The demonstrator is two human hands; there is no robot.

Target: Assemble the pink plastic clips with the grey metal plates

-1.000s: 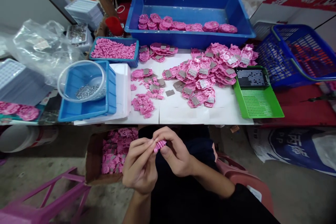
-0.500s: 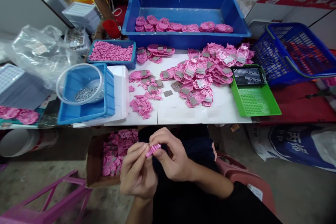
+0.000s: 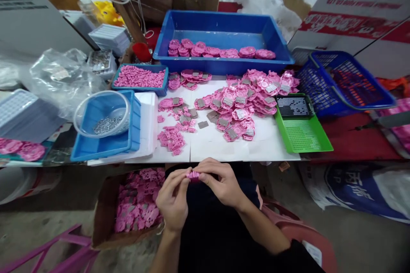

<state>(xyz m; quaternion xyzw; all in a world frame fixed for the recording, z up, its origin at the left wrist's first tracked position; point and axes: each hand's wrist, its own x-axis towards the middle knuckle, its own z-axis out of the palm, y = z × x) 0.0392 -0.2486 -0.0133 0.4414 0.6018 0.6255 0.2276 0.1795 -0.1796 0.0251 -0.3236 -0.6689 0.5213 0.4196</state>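
Observation:
A small pink plastic part [image 3: 193, 175] sits pinched between the fingertips of both my hands, just below the table's front edge and above my lap. My left hand [image 3: 173, 198] grips its left end and my right hand [image 3: 222, 183] its right end. On the white sheet [image 3: 218, 143] ahead lie small pink pieces [image 3: 172, 138], a heap of round pink parts with grey squares [image 3: 243, 100] and loose grey squares [image 3: 203, 124].
A big blue bin [image 3: 221, 36] with pink parts stands at the back. A tray of pink bits [image 3: 140, 77], a clear bowl of metal bits [image 3: 102, 115] in a blue tray, a green tray [image 3: 301, 130], blue baskets [image 3: 346, 81]. A cardboard box of pink parts [image 3: 134, 204] sits on the floor at left.
Both hands stay shut on the pink part and have lifted slightly toward the table edge. The view has tilted up, showing more of the back.

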